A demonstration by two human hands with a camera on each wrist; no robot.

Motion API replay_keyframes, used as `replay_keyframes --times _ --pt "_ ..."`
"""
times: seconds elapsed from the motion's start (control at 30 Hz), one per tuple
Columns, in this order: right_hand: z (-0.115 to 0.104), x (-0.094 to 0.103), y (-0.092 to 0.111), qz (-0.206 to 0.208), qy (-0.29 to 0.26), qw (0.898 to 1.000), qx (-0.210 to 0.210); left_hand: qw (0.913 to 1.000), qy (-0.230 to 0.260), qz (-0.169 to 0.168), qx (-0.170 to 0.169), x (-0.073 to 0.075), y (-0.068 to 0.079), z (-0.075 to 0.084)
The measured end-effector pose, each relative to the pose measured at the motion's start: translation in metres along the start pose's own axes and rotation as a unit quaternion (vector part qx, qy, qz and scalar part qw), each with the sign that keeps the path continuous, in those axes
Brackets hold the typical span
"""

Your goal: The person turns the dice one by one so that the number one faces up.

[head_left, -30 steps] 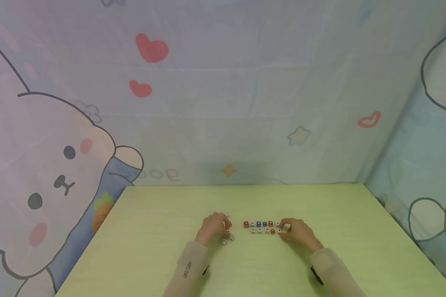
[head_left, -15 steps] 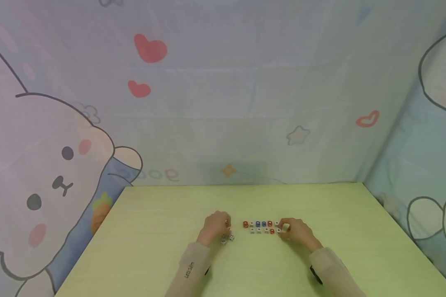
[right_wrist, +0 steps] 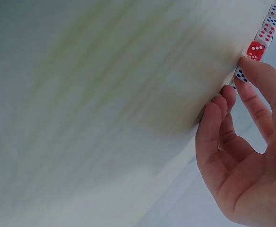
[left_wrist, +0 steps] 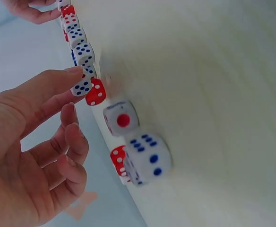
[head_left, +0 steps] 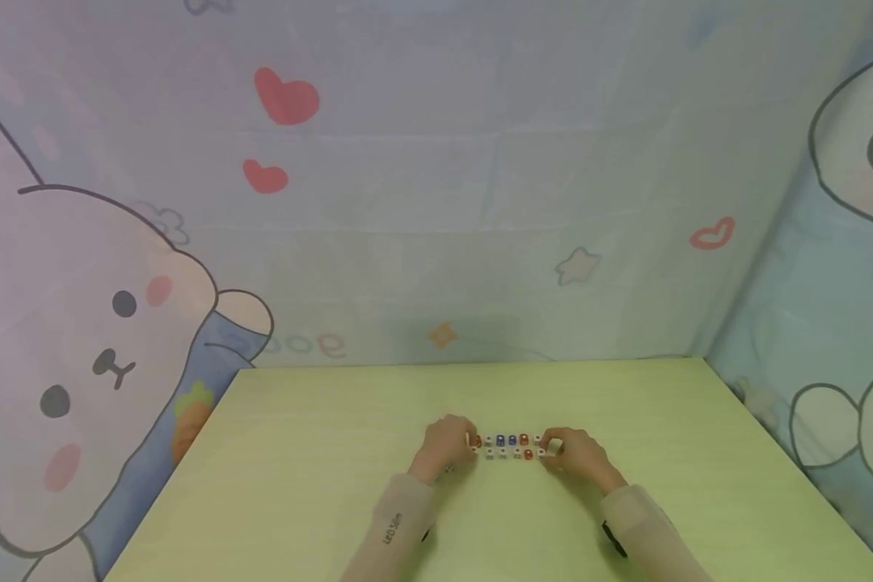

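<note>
Two short rows of small dice lie side by side on the table, among them white dice, blue dice and a red die. My left hand is at the rows' left end, pinching a white die with blue pips between thumb and finger, beside a red die. At the right end, my right hand holds a white end die between thumb and forefinger, next to a red die. Its other fingers are curled.
Loose dice lie nearer the left wrist camera: a white die with a red pip, a white die with blue pips and a red die. The pale yellow-green table meets a cartoon-printed cloth behind.
My left hand has moved right, from the loose dice to the rows' left end, bringing a white die. My right hand stays at the right end.
</note>
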State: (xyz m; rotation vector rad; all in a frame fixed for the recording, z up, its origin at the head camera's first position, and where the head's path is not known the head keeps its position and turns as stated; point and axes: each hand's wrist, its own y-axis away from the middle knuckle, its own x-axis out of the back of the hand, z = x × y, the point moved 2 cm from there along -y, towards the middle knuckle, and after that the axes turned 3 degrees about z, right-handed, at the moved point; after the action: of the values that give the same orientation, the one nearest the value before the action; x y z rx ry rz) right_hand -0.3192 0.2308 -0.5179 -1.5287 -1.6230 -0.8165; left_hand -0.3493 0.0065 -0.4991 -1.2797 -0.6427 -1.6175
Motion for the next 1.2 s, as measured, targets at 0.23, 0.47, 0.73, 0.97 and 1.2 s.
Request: replay_keyframes --times 0.23,0.47,0.73,0.97,1.2 --pt "-0.007 -0.002 0.000 0.005 0.005 1.000 0.005 0.9995 -0.030 -0.004 -0.006 -0.004 0.000 0.003" --pt "-0.005 -0.005 -0.005 0.004 0.001 1.000 0.007 0.9992 -0.036 0.005 -0.014 -0.004 0.000 0.001" --pt "-0.007 -0.003 -0.003 0.006 0.004 1.000 0.007 0.9997 0.024 -0.003 0.009 0.010 0.010 -0.004" --pt "-0.005 0.000 -0.001 -0.001 0.009 1.000 -0.001 0.9992 0.018 -0.033 0.011 0.025 0.025 -0.014" --pt "-0.001 0.000 0.002 -0.002 0.009 1.000 0.000 0.9984 0.029 -0.048 0.004 0.021 0.029 -0.021"
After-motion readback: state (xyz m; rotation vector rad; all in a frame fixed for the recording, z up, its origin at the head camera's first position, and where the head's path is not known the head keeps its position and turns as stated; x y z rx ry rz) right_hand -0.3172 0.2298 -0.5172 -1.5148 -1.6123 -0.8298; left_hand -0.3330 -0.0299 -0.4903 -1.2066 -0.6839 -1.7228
